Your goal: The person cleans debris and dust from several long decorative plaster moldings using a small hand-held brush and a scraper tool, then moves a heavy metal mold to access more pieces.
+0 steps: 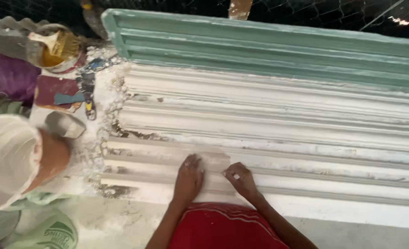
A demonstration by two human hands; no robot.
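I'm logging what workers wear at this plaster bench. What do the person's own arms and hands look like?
Both forearms are bare: no sleeves, gloves, watch or rings show. The left hand and right hand are dusted with white plaster powder, thickest on the fingers and knuckles. A red garment with thin pale stripes shows between the arms.

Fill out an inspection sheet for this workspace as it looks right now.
Surface: pale floor, spattered with white plaster.
Job's things: long ribbed plaster mouldings; a green mould behind them.
Clutter: bowl with brush, blue scraper, plaster crumbs.
Hands: left hand flat on the nearest moulding; right hand pinching at its surface, both plaster-dusted.
Cables: nothing seen.
Surroundings: another person's covered head at left; wire mesh behind.
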